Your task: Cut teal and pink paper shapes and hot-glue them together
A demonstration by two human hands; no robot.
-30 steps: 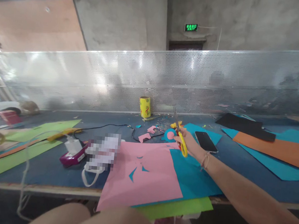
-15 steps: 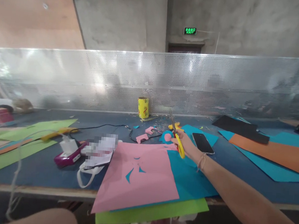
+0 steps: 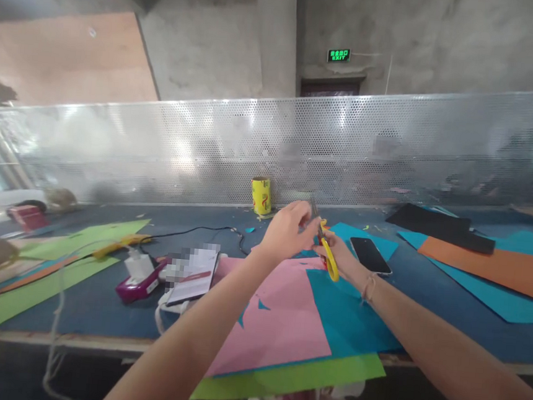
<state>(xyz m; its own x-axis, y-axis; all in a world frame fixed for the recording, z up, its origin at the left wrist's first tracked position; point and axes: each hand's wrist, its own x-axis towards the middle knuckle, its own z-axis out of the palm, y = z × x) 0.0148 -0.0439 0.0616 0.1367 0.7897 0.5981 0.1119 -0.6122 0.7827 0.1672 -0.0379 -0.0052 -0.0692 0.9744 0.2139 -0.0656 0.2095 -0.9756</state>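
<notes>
My right hand (image 3: 342,256) is closed around a pair of scissors (image 3: 331,260) with yellow handles, its metal blades pointing up and away from me. Close beside the blades, my left hand (image 3: 289,230) has its fingers curled; whatever is in them, if anything, is hidden. Both hands are above the far edge of a pink sheet of paper (image 3: 284,320) with small cut-out openings that show blue. Under it lie a blue sheet (image 3: 344,319) and a light green sheet (image 3: 297,380). My left forearm covers part of the pink sheet.
A black phone (image 3: 370,255) lies right of my hands. To the left are a phone with a pale screen (image 3: 197,278), a purple power strip (image 3: 140,288) and green sheets (image 3: 49,280). Orange paper (image 3: 498,264) and black paper (image 3: 441,228) lie right. A yellow can (image 3: 261,196) stands by the perforated panel (image 3: 196,150).
My left hand has come into view from below and reached up to the scissors. My right hand still holds them. The whole view has shifted a little.
</notes>
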